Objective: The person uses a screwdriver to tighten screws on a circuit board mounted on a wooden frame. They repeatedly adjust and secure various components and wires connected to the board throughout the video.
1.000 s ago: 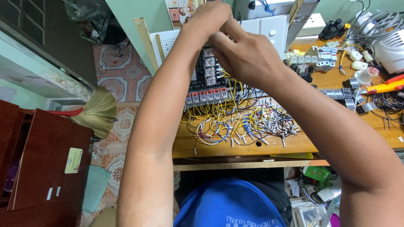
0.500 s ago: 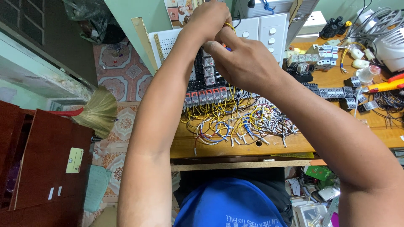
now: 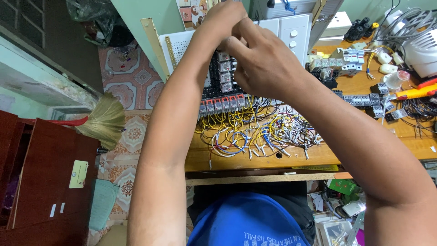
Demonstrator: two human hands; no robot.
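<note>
Both hands have shifted slightly lower over the relay panel (image 3: 223,86). Left hand (image 3: 225,20) and right hand (image 3: 264,64) meet there, fingers pinched together; what they grasp is hidden.

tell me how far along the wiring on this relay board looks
Done: a row of red-marked terminal blocks sits mounted on the board, with yellow wires already running from it. In hand: the left hand and right hand meet over the upper relays; what their grip holds is hidden. Left: many loose wire ends lie unconnected on the wooden bench, and spare relays wait to the right.
</note>
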